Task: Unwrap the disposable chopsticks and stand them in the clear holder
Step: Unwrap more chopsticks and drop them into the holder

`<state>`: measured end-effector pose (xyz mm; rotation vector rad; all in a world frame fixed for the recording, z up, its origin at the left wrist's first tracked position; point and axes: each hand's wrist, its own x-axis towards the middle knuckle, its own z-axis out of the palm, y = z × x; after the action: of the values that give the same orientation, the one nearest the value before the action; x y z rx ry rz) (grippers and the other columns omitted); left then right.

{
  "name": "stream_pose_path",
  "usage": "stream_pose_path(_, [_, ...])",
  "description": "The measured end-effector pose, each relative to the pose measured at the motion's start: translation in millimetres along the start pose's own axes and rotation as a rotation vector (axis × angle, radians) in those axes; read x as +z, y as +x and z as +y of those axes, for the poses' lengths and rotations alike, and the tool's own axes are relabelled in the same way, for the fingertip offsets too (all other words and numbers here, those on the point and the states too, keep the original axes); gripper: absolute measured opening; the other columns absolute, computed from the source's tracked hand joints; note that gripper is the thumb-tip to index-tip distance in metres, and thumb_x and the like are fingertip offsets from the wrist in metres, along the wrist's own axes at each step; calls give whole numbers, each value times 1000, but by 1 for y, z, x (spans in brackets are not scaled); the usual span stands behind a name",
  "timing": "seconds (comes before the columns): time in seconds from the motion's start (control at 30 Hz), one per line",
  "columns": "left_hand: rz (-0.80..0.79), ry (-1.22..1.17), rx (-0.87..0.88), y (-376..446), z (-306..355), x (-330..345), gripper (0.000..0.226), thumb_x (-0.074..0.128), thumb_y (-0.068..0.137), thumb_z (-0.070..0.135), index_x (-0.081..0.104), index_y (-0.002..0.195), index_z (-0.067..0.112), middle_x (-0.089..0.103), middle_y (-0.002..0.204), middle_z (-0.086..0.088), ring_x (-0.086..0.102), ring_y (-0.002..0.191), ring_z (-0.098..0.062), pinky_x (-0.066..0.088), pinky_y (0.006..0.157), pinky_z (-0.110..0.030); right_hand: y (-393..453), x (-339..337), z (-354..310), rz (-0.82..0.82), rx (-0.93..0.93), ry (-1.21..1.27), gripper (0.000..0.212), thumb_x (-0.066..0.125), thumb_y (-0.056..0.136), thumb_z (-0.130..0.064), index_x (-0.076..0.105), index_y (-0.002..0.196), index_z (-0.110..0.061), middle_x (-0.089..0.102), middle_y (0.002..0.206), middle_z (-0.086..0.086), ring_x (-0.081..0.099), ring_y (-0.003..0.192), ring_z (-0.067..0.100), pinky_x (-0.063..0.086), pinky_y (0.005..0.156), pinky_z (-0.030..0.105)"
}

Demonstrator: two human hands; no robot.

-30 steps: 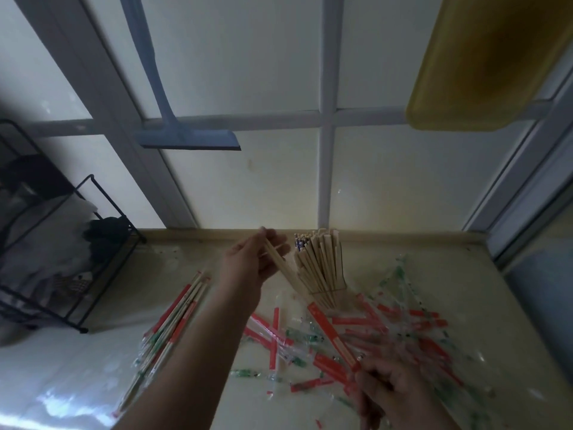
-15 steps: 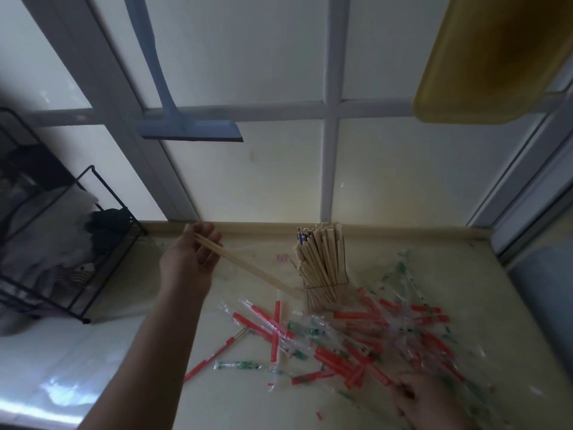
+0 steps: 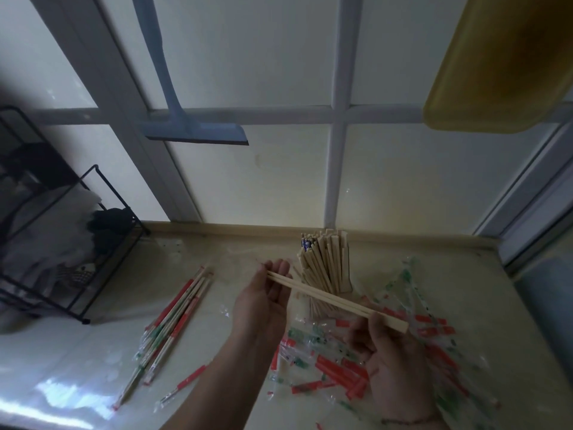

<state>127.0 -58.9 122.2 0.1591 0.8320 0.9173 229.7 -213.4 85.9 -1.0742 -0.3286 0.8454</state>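
A bare pair of wooden chopsticks (image 3: pixel 335 297) lies almost level in front of the clear holder (image 3: pixel 328 274), which is packed with upright chopsticks. My left hand (image 3: pixel 266 301) holds the pair's left end between thumb and fingers. My right hand (image 3: pixel 386 349) grips the pair near its right end. Several wrapped chopsticks (image 3: pixel 173 321) in red and green sleeves lie in a bundle on the counter to the left. Empty wrappers (image 3: pixel 338 372) are strewn under and around my right hand.
A black wire rack (image 3: pixel 71 243) with cloths stands at the left edge of the counter. A blue squeegee (image 3: pixel 192 128) and a yellow board (image 3: pixel 502 63) hang on the window behind. The counter's raised lip (image 3: pixel 235 229) runs along the back.
My left hand has swung the unwrapped pair back from the far left toward the holder. My right hand has left the wrappers, risen and taken hold of the pair's right end.
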Motion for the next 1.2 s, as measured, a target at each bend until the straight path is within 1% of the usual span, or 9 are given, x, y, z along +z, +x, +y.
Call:
stream_pose_path(0.13, [28,2,-18,10,7,-9,17,50,96,-2,58,111,0,70,94,-16,71,77,-17,60,73,-27,9,-9,-4,120,55,139,17,68,76,-26,75,67,-13,66,63,8,64,56,18,55,52,25])
stream_pose_path(0.27, [65,39,-45,21,15,-23,20,48,96,-6,57,112,1,66,101,-17,69,82,-18,60,63,-21,24,-25,-14,219,50,159,18,61,76,-23,71,67,-10,67,63,7,64,53,16,56,51,24])
stream_pose_path(0.5, [125,423,-34,40,-7,-65,19,52,91,-13,58,107,-5,67,99,-26,68,89,-29,60,74,-29,73,-39,-46,293,-204,-134,28,65,76,-36,68,59,-15,62,53,-2,59,49,11,54,53,21])
stream_pose_path(0.63, [133,589,-25,48,-26,-78,19,54,90,-14,59,108,-11,69,94,-27,69,81,-29,60,74,-31,103,-33,-67,201,-336,-425,36,65,76,-52,68,65,-19,64,56,-2,61,52,12,57,60,26])
stream_pose_path(0.77, [77,681,14,48,-30,-74,14,52,92,-12,63,100,-8,70,86,-23,70,73,-25,61,72,-33,123,-18,-77,108,-430,-710,31,60,93,-22,62,64,-16,68,61,-4,63,55,12,52,61,17])
stream_pose_path(0.83, [32,805,32,49,-31,-75,15,52,92,-11,64,98,-6,72,83,-20,71,70,-23,61,66,-29,127,-9,-76,18,-458,-820,29,60,94,-22,62,66,-15,67,64,-3,63,57,10,49,60,13])
stream_pose_path(0.93, [-1,977,54,56,-34,-79,21,48,93,-14,66,96,-4,72,85,-18,72,70,-19,57,62,-23,132,9,-66,-157,-458,-1038,19,65,90,-25,63,72,-25,61,62,-6,61,62,8,44,58,8])
stream_pose_path(1.07, [-19,1094,67,61,-38,-83,19,55,90,-14,66,95,1,73,88,-14,73,73,-19,60,68,-29,136,27,-42,-349,-405,-1316,12,68,86,-29,71,85,-17,61,75,-11,55,68,-5,40,59,6])
stream_pose_path(1.2, [-7,1173,77,67,-41,-86,7,66,89,1,67,95,4,73,78,-12,69,62,-20,60,64,-33,137,26,-17,-338,-372,-1389,11,70,86,-27,71,86,-16,65,76,-6,58,68,6,39,61,10])
